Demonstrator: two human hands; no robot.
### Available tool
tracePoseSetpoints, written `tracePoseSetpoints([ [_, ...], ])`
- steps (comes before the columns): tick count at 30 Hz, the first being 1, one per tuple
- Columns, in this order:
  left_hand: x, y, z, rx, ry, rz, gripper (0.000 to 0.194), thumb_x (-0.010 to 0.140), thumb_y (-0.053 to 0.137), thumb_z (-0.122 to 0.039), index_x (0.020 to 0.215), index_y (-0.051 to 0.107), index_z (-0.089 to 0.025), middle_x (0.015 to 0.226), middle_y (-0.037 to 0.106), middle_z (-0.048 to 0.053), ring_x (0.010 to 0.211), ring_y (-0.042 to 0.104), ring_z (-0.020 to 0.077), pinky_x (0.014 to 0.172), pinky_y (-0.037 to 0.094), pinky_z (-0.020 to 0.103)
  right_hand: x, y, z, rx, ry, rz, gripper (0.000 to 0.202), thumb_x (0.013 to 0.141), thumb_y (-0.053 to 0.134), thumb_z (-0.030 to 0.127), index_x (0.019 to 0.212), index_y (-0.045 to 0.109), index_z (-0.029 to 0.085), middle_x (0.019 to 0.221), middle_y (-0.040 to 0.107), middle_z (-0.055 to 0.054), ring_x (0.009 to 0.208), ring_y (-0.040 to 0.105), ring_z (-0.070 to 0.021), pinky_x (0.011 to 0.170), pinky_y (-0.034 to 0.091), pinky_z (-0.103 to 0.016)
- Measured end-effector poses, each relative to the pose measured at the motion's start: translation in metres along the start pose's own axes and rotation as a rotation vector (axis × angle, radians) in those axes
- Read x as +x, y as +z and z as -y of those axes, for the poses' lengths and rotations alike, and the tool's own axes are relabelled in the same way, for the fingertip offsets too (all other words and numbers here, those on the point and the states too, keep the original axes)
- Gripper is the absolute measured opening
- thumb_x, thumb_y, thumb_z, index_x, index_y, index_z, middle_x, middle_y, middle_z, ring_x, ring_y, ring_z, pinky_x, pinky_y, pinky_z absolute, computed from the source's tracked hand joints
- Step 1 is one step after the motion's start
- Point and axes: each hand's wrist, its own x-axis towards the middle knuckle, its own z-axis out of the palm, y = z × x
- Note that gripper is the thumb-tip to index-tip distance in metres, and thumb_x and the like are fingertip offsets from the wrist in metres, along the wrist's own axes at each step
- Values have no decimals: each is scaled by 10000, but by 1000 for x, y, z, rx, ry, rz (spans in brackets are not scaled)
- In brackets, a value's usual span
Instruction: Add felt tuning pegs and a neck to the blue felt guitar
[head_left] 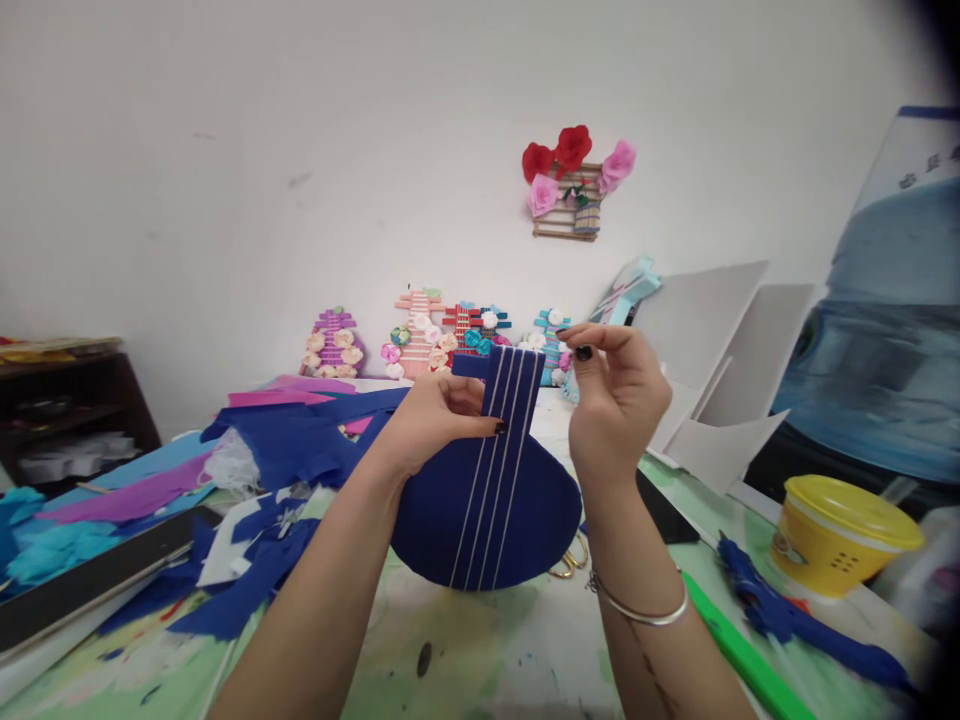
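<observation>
My left hand (441, 420) grips a dark blue lute-shaped craft (420, 515) by its neck, thumb across the front. Several white strings (491, 500) run from the top of the neck down over the rounded body to its lower edge. A short blue piece sticks out to the left of the neck. My right hand (621, 400) is raised just right of the neck, apart from it. Its thumb and index finger come together in a pinch; anything between them is too small to make out. Behind the craft's lower right edge, gold scissors handles (574, 560) show.
Blue felt-like scraps (281, 440) and cuttings cover the left side. At right lie a blue glue gun (802, 625), a green strip (739, 650) and a yellow lidded tub (832, 540). White boards (739, 340) stand near a water bottle (892, 330). Decorated crafts (416, 320) line the wall.
</observation>
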Motion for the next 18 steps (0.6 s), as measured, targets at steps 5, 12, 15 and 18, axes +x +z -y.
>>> tracePoseSetpoints([
  [5, 2, -1, 3, -3, -46, -33, 253, 557, 784, -160, 788, 680, -156, 724, 714, 48, 682, 671, 187, 676, 534, 344, 10, -12, 25, 243, -5, -146, 114, 911, 432, 169, 841, 493, 235, 647, 506, 28, 508, 527, -101, 467, 449, -245],
  [12, 4, -2, 4, 0, -55, -77, 250, 562, 781, -145, 787, 673, -132, 739, 708, 61, 687, 658, 170, 686, 516, 325, 16, -38, 63, 300, 35, -57, 220, 873, 474, 105, 863, 623, 266, 663, 537, 31, 335, 316, -36, 319, 272, -215],
  [15, 4, -2, 3, -19, -53, -60, 266, 560, 783, -152, 804, 680, -137, 746, 711, 58, 701, 666, 181, 706, 520, 341, 11, -28, 43, 79, -2, 84, 172, 838, 550, 145, 876, 679, 252, 745, 621, -1, 541, 542, -103, 475, 450, -252],
  [18, 4, -2, 2, -42, -45, -31, 273, 555, 787, -154, 807, 684, -139, 741, 713, 49, 699, 668, 175, 717, 519, 333, 5, -11, 14, -127, -45, 291, 195, 782, 609, 127, 885, 718, 252, 852, 660, -17, 774, 607, -159, 692, 515, -331],
])
